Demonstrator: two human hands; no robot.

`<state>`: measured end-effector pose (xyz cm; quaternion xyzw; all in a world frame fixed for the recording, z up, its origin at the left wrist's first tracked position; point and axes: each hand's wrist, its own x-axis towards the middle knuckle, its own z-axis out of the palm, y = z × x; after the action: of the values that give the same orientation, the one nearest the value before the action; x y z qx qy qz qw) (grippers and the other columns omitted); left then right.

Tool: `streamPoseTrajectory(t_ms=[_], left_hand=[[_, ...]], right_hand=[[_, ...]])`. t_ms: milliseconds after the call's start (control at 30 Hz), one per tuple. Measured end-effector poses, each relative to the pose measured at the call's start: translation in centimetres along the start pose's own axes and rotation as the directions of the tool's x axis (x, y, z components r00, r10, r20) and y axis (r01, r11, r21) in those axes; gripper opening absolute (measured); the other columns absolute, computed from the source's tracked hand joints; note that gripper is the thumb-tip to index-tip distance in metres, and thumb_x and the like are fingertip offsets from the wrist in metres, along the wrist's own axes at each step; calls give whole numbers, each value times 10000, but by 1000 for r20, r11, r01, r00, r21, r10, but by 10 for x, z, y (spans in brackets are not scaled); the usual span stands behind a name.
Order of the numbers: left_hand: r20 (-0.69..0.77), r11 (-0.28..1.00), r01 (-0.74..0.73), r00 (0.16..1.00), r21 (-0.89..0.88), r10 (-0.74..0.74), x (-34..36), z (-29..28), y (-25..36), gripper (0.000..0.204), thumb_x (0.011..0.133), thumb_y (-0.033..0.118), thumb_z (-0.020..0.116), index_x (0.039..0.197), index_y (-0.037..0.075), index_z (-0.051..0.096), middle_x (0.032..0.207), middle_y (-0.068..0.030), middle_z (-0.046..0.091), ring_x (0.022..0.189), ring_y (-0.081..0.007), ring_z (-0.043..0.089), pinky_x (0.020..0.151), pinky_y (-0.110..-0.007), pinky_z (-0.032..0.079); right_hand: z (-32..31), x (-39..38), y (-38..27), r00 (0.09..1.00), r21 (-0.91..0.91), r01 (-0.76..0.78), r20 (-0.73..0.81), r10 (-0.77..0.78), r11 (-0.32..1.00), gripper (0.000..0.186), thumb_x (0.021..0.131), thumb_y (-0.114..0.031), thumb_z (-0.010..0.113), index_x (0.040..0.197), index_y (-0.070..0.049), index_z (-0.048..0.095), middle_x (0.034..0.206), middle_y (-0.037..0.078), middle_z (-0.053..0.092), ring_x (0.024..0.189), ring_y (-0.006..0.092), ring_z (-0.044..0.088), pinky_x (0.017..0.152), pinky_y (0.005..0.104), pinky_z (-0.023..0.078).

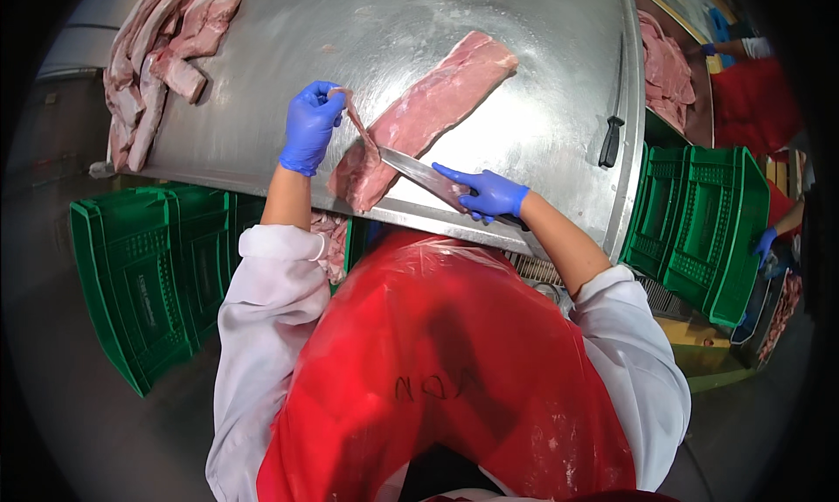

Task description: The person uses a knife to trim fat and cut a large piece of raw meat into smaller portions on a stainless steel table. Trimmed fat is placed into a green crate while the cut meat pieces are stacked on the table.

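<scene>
A long slab of pink raw meat [437, 100] lies slantwise on the steel table [288, 30], its near end by the front edge. My left hand [310, 126], in a blue glove, pinches the top of a thin strip of meat [357, 117] and holds it raised off the slab. In my blue-gloved right hand [491, 194] is a knife [415, 172], gripped by its handle with the forefinger stretched along it. The blade points left, and its tip meets the slab where the strip joins it. My fingers cover most of the handle.
Several long meat pieces [157, 61] are heaped at the table's far left corner. A black-handled knife [612, 139] lies near the right edge. Green crates [144, 275] stand at left and right [699, 222]. Meat trimmings [329, 244] sit below the front edge. Co-workers in red are at far right.
</scene>
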<state>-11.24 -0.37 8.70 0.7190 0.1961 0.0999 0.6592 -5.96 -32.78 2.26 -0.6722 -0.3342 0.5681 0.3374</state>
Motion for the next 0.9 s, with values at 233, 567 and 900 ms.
streamPoseTrajectory(t_ms=[233,567,900], left_hand=[[-1,994,-48,999,-101,48,-30,-4,15,104,903,73,656,983,7,652,777,-12,616,613,-71,526,554,-224,416],[-96,955,-108,992,-275,85,-71,-43,11,82,910,44,641,985,16,628,770,-17,600,607,-69,507,567,-229,399],[-82,916,-139,990,-376,116,-80,-68,11,125,917,59,651,1031,22,616,811,-2,566,655,-70,479,591,-229,375]], right_hand=[[14,83,-58,993,-110,76,-86,-86,991,717,979,-149,474,1593,-339,158,716,77,607,553,156,601,595,313,553],[36,94,-72,998,-253,16,-62,-33,967,705,962,-242,472,1594,-300,164,780,174,686,619,286,676,729,396,567],[50,102,-86,999,-255,-1,-36,-8,967,724,968,-138,464,1600,-296,148,705,107,665,547,206,647,689,344,568]])
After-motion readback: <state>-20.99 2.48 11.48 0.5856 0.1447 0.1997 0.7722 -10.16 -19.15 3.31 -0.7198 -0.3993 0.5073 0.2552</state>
